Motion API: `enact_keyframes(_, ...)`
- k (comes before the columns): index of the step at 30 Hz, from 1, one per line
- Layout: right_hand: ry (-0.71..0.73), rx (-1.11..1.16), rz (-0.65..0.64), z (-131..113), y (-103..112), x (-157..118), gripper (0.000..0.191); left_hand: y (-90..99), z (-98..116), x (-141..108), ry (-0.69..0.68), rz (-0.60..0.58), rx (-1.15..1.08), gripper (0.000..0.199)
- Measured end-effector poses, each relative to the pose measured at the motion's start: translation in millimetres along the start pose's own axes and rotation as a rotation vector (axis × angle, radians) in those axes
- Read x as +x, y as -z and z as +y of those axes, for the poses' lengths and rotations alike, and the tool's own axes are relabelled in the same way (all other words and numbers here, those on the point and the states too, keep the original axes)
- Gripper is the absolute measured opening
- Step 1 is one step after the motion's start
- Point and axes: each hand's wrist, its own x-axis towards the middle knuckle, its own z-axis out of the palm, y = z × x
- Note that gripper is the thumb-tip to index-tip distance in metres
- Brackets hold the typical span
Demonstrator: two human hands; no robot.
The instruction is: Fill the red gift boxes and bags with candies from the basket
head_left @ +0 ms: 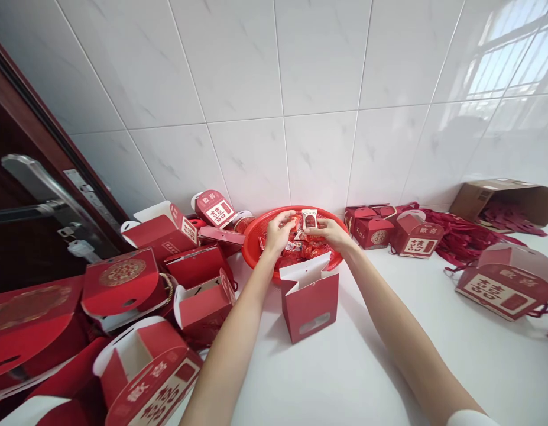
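Over a red plastic basket (pixel 249 236) of wrapped candies (pixel 302 248), both my hands are reaching in from the front. My right hand (pixel 330 233) pinches a small white and red candy packet (pixel 310 219) marked "CANDY". Beside it on the left, my left hand (pixel 279 232) is loosely curved, thumb and fingers apart, with nothing seen between them. Between my forearms a red paper gift box (pixel 310 307) stands upright with its white-lined top open and a small clear window low on its front. It partly hides the basket's near rim.
Red gift boxes crowd the left, several unfolded, such as one open box (pixel 145 367). On the right are finished-looking boxes (pixel 418 236), a heap of dark red ribbons (pixel 464 236) and a cardboard carton (pixel 473 198). A tiled wall (pixel 322 154) bounds the white table (pixel 366 367); a door handle (pixel 47 189) is at left.
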Motion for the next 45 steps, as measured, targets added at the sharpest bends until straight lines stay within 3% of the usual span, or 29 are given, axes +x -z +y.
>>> enact_keyframes(5, 0.077, 0.007, -0.031, 0.5, 0.9, 1.2, 0.030, -0.6, 0.2, -1.4, 0.003, -0.001, -0.003, 0.030)
enact_keyframes(11, 0.024, -0.210, 0.012, 1.1, -0.5, 1.3, 0.034, -0.6, -2.1, -0.2, 0.012, 0.029, -0.003, 0.025)
enact_keyframes(15, 0.005, -0.373, 0.166, 4.2, -3.1, 4.2, 0.034, 0.1, -1.5, -1.3, 0.014, 0.033, -0.018, 0.024)
enact_keyframes(19, 0.043, -0.374, 0.407, 10.3, -1.4, 10.6, 0.006, 2.8, 1.9, -5.7, 0.022, 0.043, -0.056, 0.023)
enact_keyframes(22, 0.040, -0.225, 0.491, 12.9, 1.7, 16.3, 0.018, 6.5, 5.3, -12.5, 0.051, 0.039, -0.124, 0.028)
enact_keyframes(28, 0.121, 0.027, 0.503, 13.1, 7.5, 21.6, 0.020, 16.5, 7.7, -32.4, 0.115, -0.039, -0.249, 0.027)
enact_keyframes(34, 0.167, 0.244, 0.429, 9.1, 6.6, 15.9, 0.016, 22.0, 12.2, -43.0, 0.071, -0.087, -0.255, 0.040)
enact_keyframes(39, 0.141, 0.269, 0.376, 5.7, 4.1, 13.4, 0.020, 25.1, 17.1, -42.0, 0.072, -0.100, -0.254, 0.032)
enact_keyframes(42, 0.096, 0.158, 0.418, 6.9, 5.1, 15.3, 0.022, 34.4, 33.0, -44.9, 0.031, -0.147, -0.276, 0.020)
enact_keyframes(45, 0.102, 0.085, 0.439, 7.8, 6.4, 16.7, 0.022, 46.6, 64.9, -58.5, -0.049, -0.331, -0.237, 0.025)
